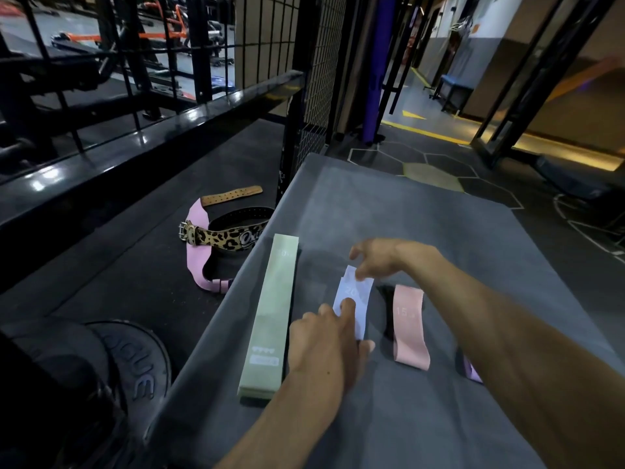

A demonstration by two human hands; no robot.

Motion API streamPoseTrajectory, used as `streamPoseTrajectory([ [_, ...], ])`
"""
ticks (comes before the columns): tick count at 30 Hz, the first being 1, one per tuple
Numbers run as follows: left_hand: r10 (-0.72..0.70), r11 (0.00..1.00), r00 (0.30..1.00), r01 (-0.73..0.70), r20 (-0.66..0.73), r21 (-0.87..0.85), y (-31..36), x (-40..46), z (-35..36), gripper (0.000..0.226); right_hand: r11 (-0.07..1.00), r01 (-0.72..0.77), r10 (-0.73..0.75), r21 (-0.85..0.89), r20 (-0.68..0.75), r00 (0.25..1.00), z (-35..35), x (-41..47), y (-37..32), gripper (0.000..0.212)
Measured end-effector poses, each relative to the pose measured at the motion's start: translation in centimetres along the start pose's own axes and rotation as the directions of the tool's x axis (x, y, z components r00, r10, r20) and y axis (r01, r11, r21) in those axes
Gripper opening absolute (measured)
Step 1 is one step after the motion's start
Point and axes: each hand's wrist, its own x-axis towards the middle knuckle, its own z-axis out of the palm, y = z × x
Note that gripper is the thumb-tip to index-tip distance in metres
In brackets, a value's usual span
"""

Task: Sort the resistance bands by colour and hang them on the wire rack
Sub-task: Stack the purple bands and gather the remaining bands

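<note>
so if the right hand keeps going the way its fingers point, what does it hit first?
Probably the green band. The right hand points left over the lavender band, and only bare grey mat lies between them. Its height above the mat is unclear.

Right forearm hides most of a purple band [471, 370] near the counter's right edge. Left hand [324, 346] covers the lavender band's [355, 296] near end. Bands' printed numbers are blurred.
</note>
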Motion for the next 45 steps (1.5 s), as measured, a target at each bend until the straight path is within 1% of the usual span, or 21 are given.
streamPoseTrajectory([
  [3, 0.001, 1.000, 1.000, -0.001, -0.002, -0.003, 0.0, -0.1, -0.5, 0.056, 1.000, 0.007, -0.007, 0.005, -0.039, 0.999, -0.5, 0.3, -0.6, 0.061],
  [8, -0.033, 0.998, 0.998, 0.030, -0.049, -0.046, -1.5, 0.1, -1.8, 0.052, 0.996, 0.087, -0.085, 0.000, -0.195, 0.977, -0.9, 2.2, -3.9, 0.056],
  [12, -0.051, 0.998, 0.993, 0.045, -0.109, -0.053, -3.5, 0.0, -3.1, 0.044, 0.973, 0.226, -0.202, 0.048, -0.303, 0.931, -0.5, 4.7, -7.4, 0.053],
  [13, -0.061, 0.997, 0.990, 0.054, -0.129, -0.060, -4.1, 0.1, -3.3, 0.042, 0.965, 0.255, -0.224, 0.067, -0.305, 0.926, -0.3, 5.3, -8.1, 0.054],
  [15, -0.089, 0.994, 0.986, 0.077, -0.143, -0.083, -5.2, 0.2, -3.6, 0.039, 0.956, 0.274, -0.241, 0.106, -0.249, 0.938, -0.1, 6.2, -9.3, 0.054],
  [17, -0.102, 0.991, 0.987, 0.091, -0.122, -0.096, -6.1, 0.3, -3.5, 0.037, 0.960, 0.266, -0.247, 0.091, -0.182, 0.952, 0.0, 7.0, -9.8, 0.050],
  [18, -0.102, 0.991, 0.989, 0.092, -0.110, -0.098, -6.5, 0.3, -3.5, 0.036, 0.962, 0.262, -0.246, 0.079, -0.170, 0.954, 0.0, 7.4, -9.9, 0.047],
  [22, -0.104, 0.990, 0.990, 0.094, -0.100, -0.101, -7.4, 0.4, -3.6, 0.033, 0.970, 0.229, -0.209, 0.082, -0.201, 0.957, -0.4, 8.6, -9.9, 0.036],
  [26, -0.111, 0.988, 0.990, 0.100, -0.091, -0.115, -7.6, 0.3, -3.8, 0.032, 0.978, 0.187, -0.170, 0.090, -0.164, 0.972, -0.6, 9.6, -10.2, 0.032],
  [31, -0.118, 0.988, 0.986, 0.105, -0.120, -0.110, -8.1, 0.3, -3.9, 0.029, 0.967, 0.189, -0.161, 0.172, -0.165, 0.973, -1.1, 9.4, -10.7, 0.020],
  [34, -0.119, 0.992, 0.986, 0.111, -0.119, -0.066, -8.8, 0.5, -4.0, 0.023, 0.948, 0.236, -0.191, 0.215, -0.211, 0.959, -1.6, 8.4, -10.4, 0.021],
  [37, -0.116, 0.993, 0.991, 0.115, -0.069, -0.015, -9.6, 0.6, -4.1, 0.014, 0.921, 0.313, -0.245, 0.232, -0.280, 0.928, -2.9, 6.4, -9.9, 0.016],
  [40, -0.137, 0.991, 0.990, 0.137, -0.037, -0.010, -10.0, 0.4, -4.2, 0.016, 0.889, 0.367, -0.280, 0.275, -0.309, 0.909, -4.9, 3.7, -9.3, 0.007],
  [43, -0.131, 0.991, 0.989, 0.128, -0.073, -0.047, -10.1, 0.2, -4.5, 0.024, 0.826, 0.461, -0.341, 0.324, -0.364, 0.867, -7.1, 0.8, -8.5, 0.010],
  [45, -0.106, 0.992, 0.987, 0.096, -0.122, -0.087, -9.9, 0.0, -4.8, 0.027, 0.808, 0.493, -0.349, 0.323, -0.413, 0.841, -8.8, -1.1, -8.0, 0.010],
])
